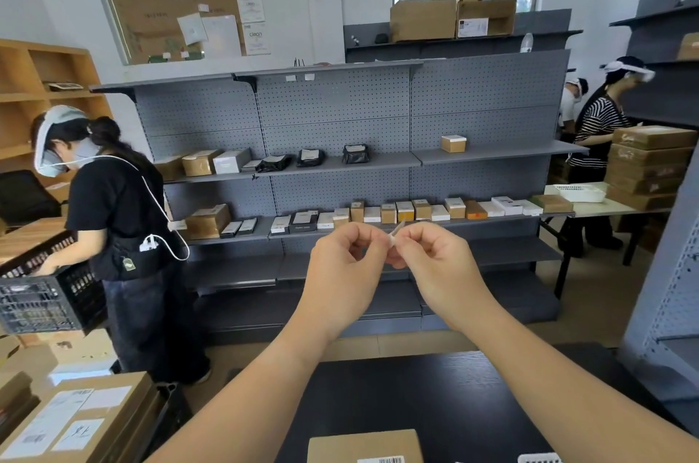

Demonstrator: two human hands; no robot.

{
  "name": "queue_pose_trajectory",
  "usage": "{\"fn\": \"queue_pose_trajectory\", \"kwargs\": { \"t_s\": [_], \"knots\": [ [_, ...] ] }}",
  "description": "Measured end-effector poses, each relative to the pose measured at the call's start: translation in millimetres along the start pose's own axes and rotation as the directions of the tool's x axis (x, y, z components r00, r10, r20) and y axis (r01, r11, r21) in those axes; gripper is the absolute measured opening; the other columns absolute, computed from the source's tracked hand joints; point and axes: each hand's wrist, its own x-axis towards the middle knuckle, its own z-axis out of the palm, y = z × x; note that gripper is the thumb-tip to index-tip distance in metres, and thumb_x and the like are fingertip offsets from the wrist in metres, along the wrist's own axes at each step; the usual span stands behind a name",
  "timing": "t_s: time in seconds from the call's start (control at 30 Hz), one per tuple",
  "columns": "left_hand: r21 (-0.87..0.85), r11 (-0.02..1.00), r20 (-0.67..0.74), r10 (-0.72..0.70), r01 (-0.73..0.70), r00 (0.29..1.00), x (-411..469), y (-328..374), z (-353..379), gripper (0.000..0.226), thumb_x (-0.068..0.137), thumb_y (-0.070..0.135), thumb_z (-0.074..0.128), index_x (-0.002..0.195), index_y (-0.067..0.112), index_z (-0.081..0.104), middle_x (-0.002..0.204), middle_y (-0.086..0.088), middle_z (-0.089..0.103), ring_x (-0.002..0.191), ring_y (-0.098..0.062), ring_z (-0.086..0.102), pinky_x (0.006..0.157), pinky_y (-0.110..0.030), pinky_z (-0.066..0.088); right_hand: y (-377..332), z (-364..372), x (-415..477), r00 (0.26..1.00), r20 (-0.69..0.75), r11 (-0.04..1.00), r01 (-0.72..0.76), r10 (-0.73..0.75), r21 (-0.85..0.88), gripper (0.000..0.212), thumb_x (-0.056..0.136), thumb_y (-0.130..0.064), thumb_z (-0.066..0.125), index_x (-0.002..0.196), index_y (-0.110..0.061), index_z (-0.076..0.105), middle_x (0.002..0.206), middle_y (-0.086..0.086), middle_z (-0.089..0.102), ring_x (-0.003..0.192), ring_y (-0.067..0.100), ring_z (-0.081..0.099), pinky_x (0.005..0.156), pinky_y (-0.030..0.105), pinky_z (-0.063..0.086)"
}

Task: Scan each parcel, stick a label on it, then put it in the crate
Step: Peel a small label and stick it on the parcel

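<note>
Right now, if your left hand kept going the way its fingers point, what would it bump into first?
Probably the right hand: it and the left hand pinch one small white paper label between them. Depth is unclear.

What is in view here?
Label: one, white, pinched between both hands.
Parcel: one, brown, on table, bottom edge.
Table: one, black, front.
Shelving: one, grey, centre.
Shelf boxes: many, brown and white, middle shelves.
Pouches: three, black, upper stocked shelf.
Crate: one, black, left, held by a person.
Box stack: one, brown, right.
People: three, left and right.
Left hand: pinches label.
Right hand: pinches label.
</note>
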Motion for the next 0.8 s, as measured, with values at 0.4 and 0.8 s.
{"fn": "queue_pose_trajectory", "kwargs": {
  "t_s": [0.4, 0.8],
  "knots": [
    [0.086, 0.996, -0.024, -0.021, 0.023, 0.999, -0.7, -23.3, 17.8, 0.013, 0.093, 0.022, 0.067, 0.084, 0.027, 0.075, 0.077, 0.011, 0.075, 0.073, -0.016, 0.068, 0.074, -0.037, 0.058, 24.0, -11.5, -8.9, 0.993, -0.074, 0.996, -0.09, 0.09, -0.009, 0.01, 0.095, -0.013, 0.07, 0.1, -0.011, 0.079, 0.092, 0.0, 0.08, 0.088, 0.017, 0.077, 0.085, 0.035, 0.063],
    [0.074, 0.991, 0.054, -0.114, 0.11, 0.992, -12.0, -45.5, 57.1, 0.012, 0.096, 0.024, 0.065, 0.092, 0.025, 0.076, 0.082, 0.013, 0.074, 0.079, -0.003, 0.067, 0.07, -0.015, 0.053, 59.0, -40.1, -31.0, 0.973, -0.156, 0.981, -0.182, 0.17, -0.067, 0.008, 0.097, -0.015, 0.068, 0.096, -0.015, 0.076, 0.087, -0.006, 0.078, 0.086, 0.01, 0.075, 0.078, 0.023, 0.061]
  ]
}}
